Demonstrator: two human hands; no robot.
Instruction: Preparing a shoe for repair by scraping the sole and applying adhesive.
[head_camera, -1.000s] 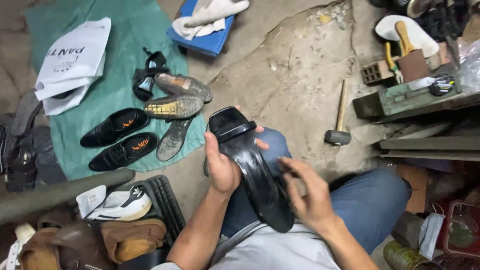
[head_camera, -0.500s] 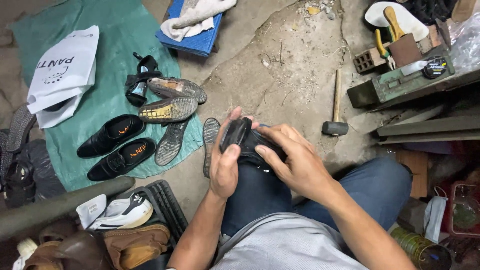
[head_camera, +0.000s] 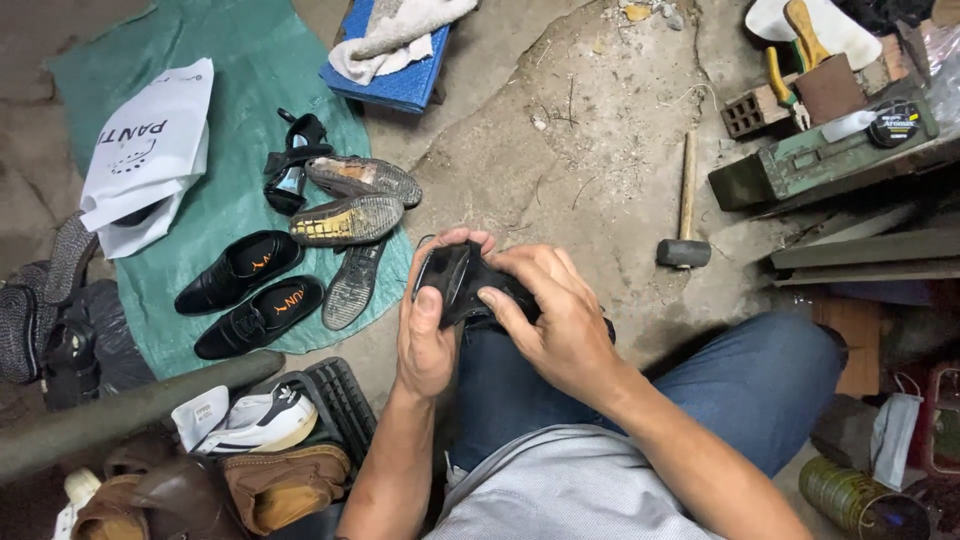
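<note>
I hold a black shoe (head_camera: 452, 280) over my lap, heel end toward me. My left hand (head_camera: 428, 318) wraps its left side, thumb pressed on the upper. From the right, my right hand (head_camera: 552, 312) covers the shoe, fingers curled over its top, hiding most of it. Both hands grip the shoe above my blue jeans (head_camera: 700, 400).
A green mat (head_camera: 230, 120) on the left carries a pair of black dress shoes (head_camera: 245, 293), several worn shoes sole-up (head_camera: 352, 205) and a white bag (head_camera: 150, 150). A hammer (head_camera: 685, 215) lies on the concrete to the right. More shoes (head_camera: 240, 455) sit at the lower left, tools (head_camera: 830, 150) at the upper right.
One second ago the shoe was held lengthwise with its sole showing. Since then I have turned it end-on, and my right hand has closed over its top.
</note>
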